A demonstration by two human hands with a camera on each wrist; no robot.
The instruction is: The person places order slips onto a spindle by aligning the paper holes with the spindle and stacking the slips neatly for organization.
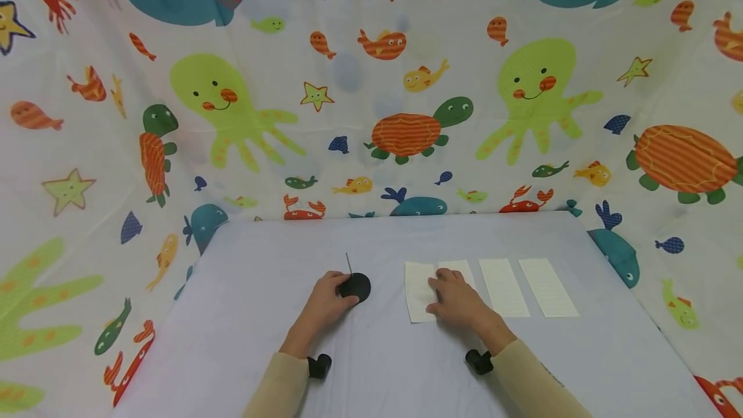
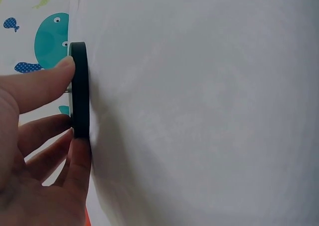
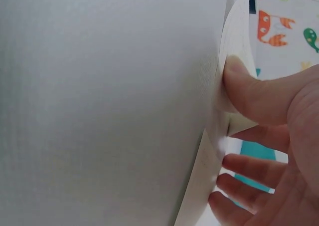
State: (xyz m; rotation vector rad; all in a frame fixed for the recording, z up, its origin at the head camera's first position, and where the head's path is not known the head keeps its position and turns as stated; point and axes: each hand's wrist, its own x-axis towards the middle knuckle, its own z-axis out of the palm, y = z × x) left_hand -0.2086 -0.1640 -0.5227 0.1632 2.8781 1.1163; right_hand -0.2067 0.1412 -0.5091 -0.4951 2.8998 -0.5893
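A receipt spike with a round black base and a thin metal pin stands on the white table. My left hand grips the base at its rim; in the left wrist view, the thumb lies on top of the base and fingers are at its side. To the right, my right hand pinches the right edge of the leftmost paper slip. That slip bends up under the thumb in the right wrist view. A second slip is partly hidden behind this hand.
Two more pale slips, a third and a fourth, lie flat in a row to the right. White cloth covers the table. A curtain printed with sea animals hangs behind it and at the sides.
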